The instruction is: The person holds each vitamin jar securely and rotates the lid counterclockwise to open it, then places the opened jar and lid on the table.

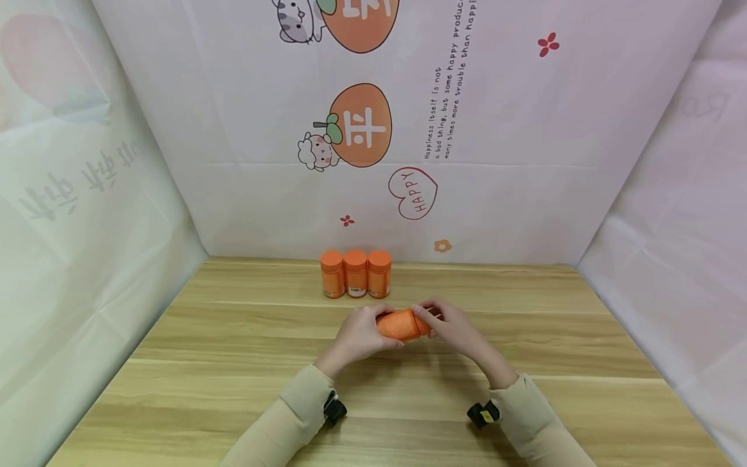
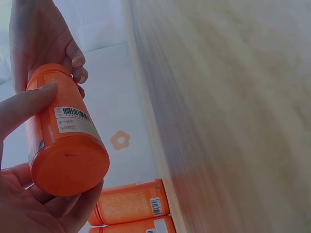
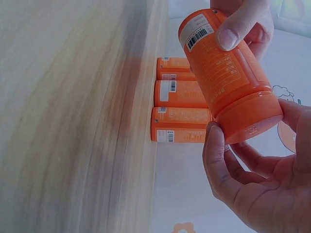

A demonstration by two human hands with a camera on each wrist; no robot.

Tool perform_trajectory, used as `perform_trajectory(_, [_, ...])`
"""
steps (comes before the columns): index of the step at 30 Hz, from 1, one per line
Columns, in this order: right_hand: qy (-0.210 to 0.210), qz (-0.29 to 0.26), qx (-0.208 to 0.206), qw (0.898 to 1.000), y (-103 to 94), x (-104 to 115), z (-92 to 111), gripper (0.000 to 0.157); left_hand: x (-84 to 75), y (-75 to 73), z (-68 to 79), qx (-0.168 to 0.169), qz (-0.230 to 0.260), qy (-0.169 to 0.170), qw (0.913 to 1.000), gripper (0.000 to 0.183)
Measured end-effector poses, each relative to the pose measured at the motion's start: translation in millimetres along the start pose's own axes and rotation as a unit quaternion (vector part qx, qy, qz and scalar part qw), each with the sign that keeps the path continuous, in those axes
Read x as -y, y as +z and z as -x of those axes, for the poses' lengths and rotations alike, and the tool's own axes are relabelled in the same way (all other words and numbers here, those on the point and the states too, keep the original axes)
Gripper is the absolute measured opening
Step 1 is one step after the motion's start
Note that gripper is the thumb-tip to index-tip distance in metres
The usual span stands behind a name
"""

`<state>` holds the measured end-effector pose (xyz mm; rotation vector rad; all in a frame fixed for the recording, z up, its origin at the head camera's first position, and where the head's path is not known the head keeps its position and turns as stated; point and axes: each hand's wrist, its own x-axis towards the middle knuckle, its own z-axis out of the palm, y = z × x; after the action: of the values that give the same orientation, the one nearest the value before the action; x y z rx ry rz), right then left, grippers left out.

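Observation:
An orange jar (image 1: 398, 325) with a barcode label is held tilted on its side above the table, its lid end to the right. My left hand (image 1: 360, 333) grips the jar's body, with the thumb along one side, as the left wrist view shows. My right hand (image 1: 452, 329) holds the orange lid (image 3: 249, 118) between curled fingers and thumb. In the right wrist view the lid sits on the jar; whether it is loose I cannot tell. Three similar orange jars (image 1: 356, 275) stand upright side by side just beyond my hands.
The wooden table (image 1: 233, 363) ends at a white printed cloth backdrop (image 1: 496, 194) behind the jars. White cloth walls (image 1: 671, 259) rise on both sides. A black wrist camera (image 1: 334, 410) is strapped at the left cuff, another camera (image 1: 483, 414) at the right.

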<state>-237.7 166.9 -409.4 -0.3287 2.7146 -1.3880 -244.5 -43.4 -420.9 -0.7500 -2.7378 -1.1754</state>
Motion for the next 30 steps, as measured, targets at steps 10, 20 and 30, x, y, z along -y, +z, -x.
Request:
perform_trajectory(10, [-0.013, -0.009, 0.011, 1.000, -1.9, 1.0, 2.3, 0.045, 0.3, -0.5, 0.1, -0.001, 0.010, -0.001, 0.9999, 0.055])
perform_trajectory(20, [-0.043, -0.014, 0.026, 0.999, -4.5, 2.5, 5.3, 0.044, 0.5, -2.8, -0.3, 0.002, 0.030, 0.002, 0.9996, 0.054])
perform_trajectory(30, [-0.089, 0.011, 0.033, 0.995, -8.8, -1.2, 6.3, 0.045, 0.5, -5.8, 0.6, 0.016, 0.054, -0.018, 0.9983, 0.052])
